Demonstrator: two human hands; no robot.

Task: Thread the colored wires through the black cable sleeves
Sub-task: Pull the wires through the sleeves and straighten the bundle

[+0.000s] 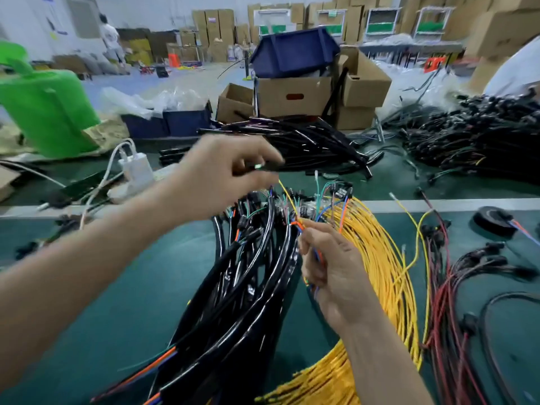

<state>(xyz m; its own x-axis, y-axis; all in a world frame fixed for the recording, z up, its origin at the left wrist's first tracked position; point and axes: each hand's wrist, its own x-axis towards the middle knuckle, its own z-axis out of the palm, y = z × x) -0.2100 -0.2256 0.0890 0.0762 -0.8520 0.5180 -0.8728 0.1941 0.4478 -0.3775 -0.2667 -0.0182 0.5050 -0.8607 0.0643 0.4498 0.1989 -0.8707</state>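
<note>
My left hand is raised over the table, its fingers curled round a black cable sleeve that points right; the grip is blurred. Lower and to the right, my right hand pinches a small bunch of colored wires, orange, blue and green, whose tips stick up above the fingers. A pile of loose black sleeves lies behind the hands. Between my arms runs a thick bundle of sleeved harnesses. A coil of yellow wires lies just right of my right hand.
Red and black wire harnesses lie at the right, a big heap of black ones at the far right. A white power strip and a green container stand at the left. Cardboard boxes and a blue bin sit behind.
</note>
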